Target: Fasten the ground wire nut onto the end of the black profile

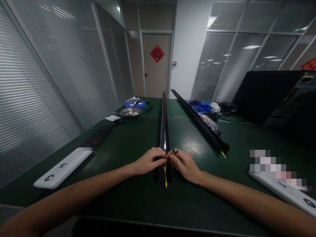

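A long black channel-like rail (164, 128) lies lengthwise on the green table, its near end in front of me. Over that end, my left hand (149, 161) and my right hand (187, 165) meet with fingertips pinched together. Whatever lies between the fingertips is too small or hidden to name. A small shiny metal piece (175, 151) shows at my right index finger; whether it is held or worn, I cannot tell. Just below the fingers, a short yellow wire (165, 176) with a metal end lies along the rail, towards me.
A second black rail (202, 123) lies slanted at the right, with a yellow ring-ended lead (223, 154). Blue bins (198, 109) and a plastic-wrapped item stand beyond it. At the left are a steel bowl (130, 113), a blue basket (135, 104) and a white device (63, 168).
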Demonstrator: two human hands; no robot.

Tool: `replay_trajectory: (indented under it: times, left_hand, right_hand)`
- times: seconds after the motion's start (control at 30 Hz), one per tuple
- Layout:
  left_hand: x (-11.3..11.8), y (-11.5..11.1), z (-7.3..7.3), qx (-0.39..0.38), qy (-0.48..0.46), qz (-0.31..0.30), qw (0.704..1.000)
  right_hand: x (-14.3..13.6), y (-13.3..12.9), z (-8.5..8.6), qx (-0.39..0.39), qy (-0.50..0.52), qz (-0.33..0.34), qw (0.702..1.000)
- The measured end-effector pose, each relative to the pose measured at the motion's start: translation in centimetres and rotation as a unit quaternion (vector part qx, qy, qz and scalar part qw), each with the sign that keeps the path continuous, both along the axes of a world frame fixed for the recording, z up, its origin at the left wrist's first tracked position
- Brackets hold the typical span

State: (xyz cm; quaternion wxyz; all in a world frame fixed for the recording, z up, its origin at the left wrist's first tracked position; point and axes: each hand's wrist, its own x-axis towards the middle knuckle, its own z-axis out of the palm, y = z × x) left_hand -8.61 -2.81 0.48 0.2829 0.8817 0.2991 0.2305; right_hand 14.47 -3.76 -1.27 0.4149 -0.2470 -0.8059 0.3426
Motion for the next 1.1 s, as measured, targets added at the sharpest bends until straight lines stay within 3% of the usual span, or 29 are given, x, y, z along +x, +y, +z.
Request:
replay_trajectory:
  times: [1.1]
  left_hand:
    - [-0.02,0.16,-0.11,-0.001,-0.002,-0.012,1.0]
  right_hand:
    - [0.01,0.1,0.04,0.002,-0.008,0.01,1.0]
